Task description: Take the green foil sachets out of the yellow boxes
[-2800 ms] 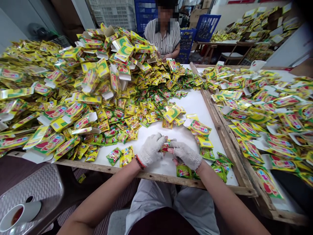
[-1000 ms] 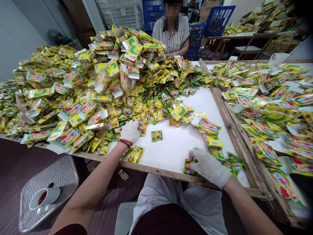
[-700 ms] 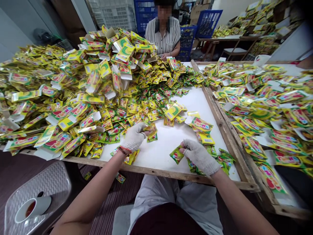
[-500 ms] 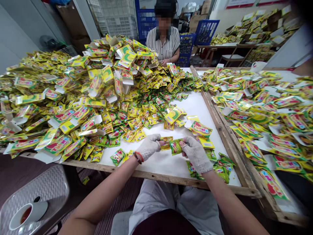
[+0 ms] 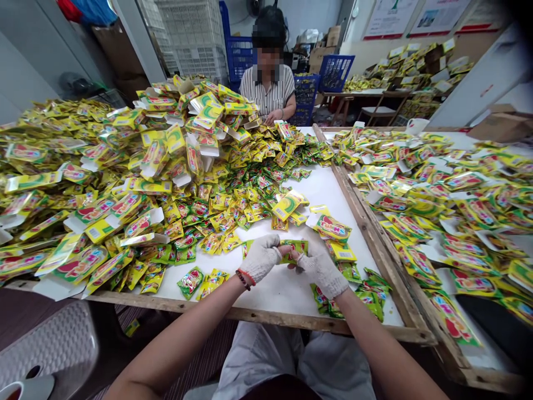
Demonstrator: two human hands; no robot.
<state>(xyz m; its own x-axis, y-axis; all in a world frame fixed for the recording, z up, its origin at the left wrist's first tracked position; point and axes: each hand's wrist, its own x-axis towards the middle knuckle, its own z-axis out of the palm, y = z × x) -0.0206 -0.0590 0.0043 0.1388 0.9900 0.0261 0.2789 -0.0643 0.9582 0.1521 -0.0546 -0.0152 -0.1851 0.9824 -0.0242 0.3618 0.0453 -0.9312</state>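
Both my hands wear white knit gloves and meet above the white tabletop (image 5: 328, 183). My left hand (image 5: 261, 256) and my right hand (image 5: 320, 268) are closed together on a small stack of green and yellow sachets (image 5: 295, 249) held between them. A huge heap of yellow sachets and flat cartons (image 5: 125, 161) rises to the left and behind. A few cartons (image 5: 333, 228) lie just beyond my right hand, and a small pile of green sachets (image 5: 366, 291) sits by my right wrist.
A person in a striped shirt (image 5: 268, 94) sits at the far end of the table. A wooden rail (image 5: 366, 233) divides this table from another heaped one (image 5: 449, 189). Blue and white crates stand behind. A cup (image 5: 25, 388) rests on a grey stool at lower left.
My left hand reached into the heap and my right took sachets from the pile by my wrist; both came back together at the middle, now holding the sachets between them.
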